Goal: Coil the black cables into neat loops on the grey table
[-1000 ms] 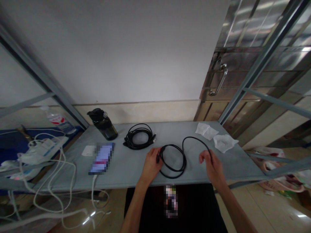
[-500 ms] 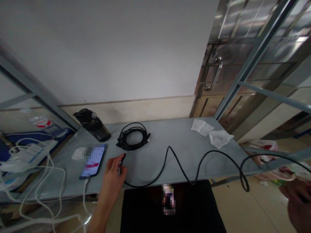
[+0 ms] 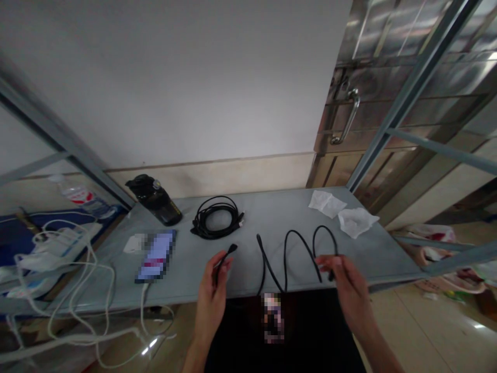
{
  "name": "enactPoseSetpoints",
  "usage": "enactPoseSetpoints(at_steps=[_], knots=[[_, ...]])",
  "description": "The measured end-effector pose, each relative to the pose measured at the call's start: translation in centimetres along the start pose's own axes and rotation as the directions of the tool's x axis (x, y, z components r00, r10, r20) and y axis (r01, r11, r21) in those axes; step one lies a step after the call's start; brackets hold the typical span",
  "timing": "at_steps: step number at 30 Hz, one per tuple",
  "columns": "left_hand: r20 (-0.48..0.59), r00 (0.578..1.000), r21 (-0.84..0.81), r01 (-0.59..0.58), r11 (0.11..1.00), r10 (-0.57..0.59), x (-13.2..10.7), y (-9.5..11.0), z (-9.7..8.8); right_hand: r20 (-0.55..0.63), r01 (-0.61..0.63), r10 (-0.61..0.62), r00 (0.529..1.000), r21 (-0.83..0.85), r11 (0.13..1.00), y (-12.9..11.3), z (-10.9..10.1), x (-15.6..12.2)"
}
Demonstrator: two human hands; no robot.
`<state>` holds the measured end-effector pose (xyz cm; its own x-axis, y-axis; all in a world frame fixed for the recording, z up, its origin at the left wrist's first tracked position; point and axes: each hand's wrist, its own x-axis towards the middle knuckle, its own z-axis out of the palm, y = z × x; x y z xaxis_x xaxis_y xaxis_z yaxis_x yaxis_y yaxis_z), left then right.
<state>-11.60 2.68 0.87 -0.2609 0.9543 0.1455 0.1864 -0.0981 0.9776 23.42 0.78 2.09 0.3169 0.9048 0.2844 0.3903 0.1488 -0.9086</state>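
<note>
One wavy cable (image 3: 284, 256), grey tabletop (image 3: 272, 215), wall (image 3: 217, 88)

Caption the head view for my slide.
Left hand grips a black cable end, right hand the wavy cable; a coiled cable lies on the table.

To the left of the left fingers (image 3: 224, 273), a phone (image 3: 156, 256) is seen joined to a white cable (image 3: 143, 305); beyond the phone, a black bottle (image 3: 156, 202) is stood. Beyond the right fingers (image 3: 342, 270), rightward, two crumpled white sheets (image 3: 357, 223) are laid.
</note>
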Motion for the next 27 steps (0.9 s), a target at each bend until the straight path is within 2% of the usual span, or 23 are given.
enactPoseSetpoints(at_steps=[2,3,5,7,10,12,14,16,20,22,24,27], knots=[[0.028,1.000,-0.091,0.012,0.996,-0.009,-0.4,-0.3,2.5,0.209,-0.015,-0.006,0.978,0.099,0.995,-2.7,4.9,-1.4],[0.022,1.000,-0.125,0.014,0.992,-0.011,-0.5,-0.5,3.3,0.326,0.002,-0.042,0.944,0.120,0.993,-3.9,7.0,-2.1],[-0.016,0.999,-0.194,0.026,0.981,-0.030,-0.6,-1.0,4.1,0.535,0.107,-0.147,0.832,0.105,0.989,-5.6,10.4,-3.5],[-0.051,0.994,-0.275,0.079,0.958,-0.097,-0.5,-1.4,3.9,0.653,0.292,-0.241,0.718,0.032,0.956,-6.5,12.6,-4.7],[-0.042,0.972,-0.443,0.188,0.877,-0.229,-0.4,-1.4,2.9,0.730,0.527,-0.295,0.617,-0.104,0.844,-6.6,14.0,-6.0],[-0.004,0.960,-0.528,0.234,0.816,-0.279,-0.3,-1.2,2.4,0.755,0.584,-0.282,0.592,-0.161,0.796,-6.6,14.1,-6.1],[0.021,0.959,-0.561,0.246,0.790,-0.284,-0.1,-1.0,2.5,0.761,0.607,-0.268,0.590,-0.200,0.769,-6.8,14.0,-5.8],[0.020,0.967,-0.557,0.223,0.800,-0.256,0.2,-1.0,2.7,0.765,0.641,-0.267,0.586,-0.237,0.730,-7.1,13.8,-5.4],[0.015,0.990,-0.504,0.131,0.854,-0.143,1.2,-0.2,2.5,0.804,0.735,-0.271,0.529,-0.275,0.620,-7.2,14.0,-4.1],[0.019,0.998,-0.434,0.057,0.899,-0.054,2.3,0.8,1.8,0.801,0.769,-0.315,0.508,-0.257,0.586,-7.2,14.8,-3.0],[0.002,0.998,-0.349,-0.055,0.936,0.060,4.0,1.9,0.8,0.766,0.804,-0.411,0.494,-0.221,0.552,-7.3,16.1,-1.3],[-0.066,0.962,-0.175,-0.272,0.946,0.265,8.0,3.0,-0.9,0.675,0.834,-0.539,0.504,-0.218,0.507,-8.1,19.2,2.4]])
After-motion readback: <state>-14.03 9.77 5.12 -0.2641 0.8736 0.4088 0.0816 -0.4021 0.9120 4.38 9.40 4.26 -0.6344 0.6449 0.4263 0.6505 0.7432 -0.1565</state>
